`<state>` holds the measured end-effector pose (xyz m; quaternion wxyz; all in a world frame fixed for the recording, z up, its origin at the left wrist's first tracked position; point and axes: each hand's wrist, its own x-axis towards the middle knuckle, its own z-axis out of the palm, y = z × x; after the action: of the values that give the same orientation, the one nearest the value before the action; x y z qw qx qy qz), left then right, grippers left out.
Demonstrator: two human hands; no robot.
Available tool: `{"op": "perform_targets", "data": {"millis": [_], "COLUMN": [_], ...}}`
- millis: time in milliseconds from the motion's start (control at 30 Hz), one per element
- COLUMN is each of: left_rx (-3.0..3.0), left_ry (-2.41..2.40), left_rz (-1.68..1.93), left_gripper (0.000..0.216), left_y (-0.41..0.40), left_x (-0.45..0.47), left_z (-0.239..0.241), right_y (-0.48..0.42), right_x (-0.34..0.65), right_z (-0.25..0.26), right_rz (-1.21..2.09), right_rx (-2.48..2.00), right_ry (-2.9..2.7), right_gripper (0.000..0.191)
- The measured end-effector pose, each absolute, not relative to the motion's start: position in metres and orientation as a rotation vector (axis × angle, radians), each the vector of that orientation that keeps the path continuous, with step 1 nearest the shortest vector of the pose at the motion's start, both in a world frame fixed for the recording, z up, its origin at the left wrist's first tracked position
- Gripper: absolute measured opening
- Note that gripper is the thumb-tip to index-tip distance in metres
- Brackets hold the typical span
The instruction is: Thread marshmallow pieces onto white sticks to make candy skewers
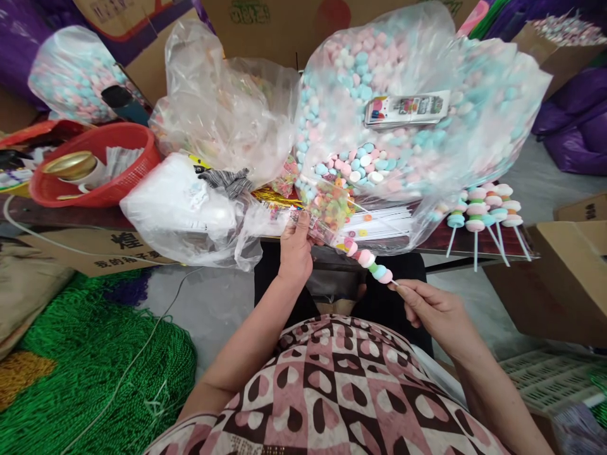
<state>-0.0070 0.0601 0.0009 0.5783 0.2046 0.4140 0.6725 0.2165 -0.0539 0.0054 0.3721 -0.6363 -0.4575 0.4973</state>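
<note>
My right hand (434, 308) pinches the stick of a marshmallow skewer (370, 260), whose pink, white and green pieces point up and left toward the table edge. My left hand (294, 248) is closed on the edge of a small clear bag of multicoloured candy (327, 208) at the table's front. Just behind it lies a large clear bag of pink, blue and white marshmallows (403, 114) with a printed card (408, 109) on top.
Several finished skewers (484, 215) hang over the table edge at right. A red basket (95, 165) with a gold lid sits at left, next to crumpled plastic bags (222, 107). Green cord (95, 366) is heaped on the floor; cardboard boxes (564, 278) stand at right.
</note>
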Motion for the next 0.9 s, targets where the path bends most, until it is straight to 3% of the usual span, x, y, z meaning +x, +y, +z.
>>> {"op": "perform_targets", "data": {"millis": [900], "left_rx": [0.529], "left_ry": [0.956], "left_rz": [1.641], "left_gripper": [0.029], "left_y": [0.051], "left_x": [0.000], "left_z": [0.010], "right_y": [-0.053], "right_x": [0.197], "right_z": [-0.015], "right_rz": [1.271], "right_rx": [-1.513], "right_ry": [-1.004], "right_gripper": [0.028]}}
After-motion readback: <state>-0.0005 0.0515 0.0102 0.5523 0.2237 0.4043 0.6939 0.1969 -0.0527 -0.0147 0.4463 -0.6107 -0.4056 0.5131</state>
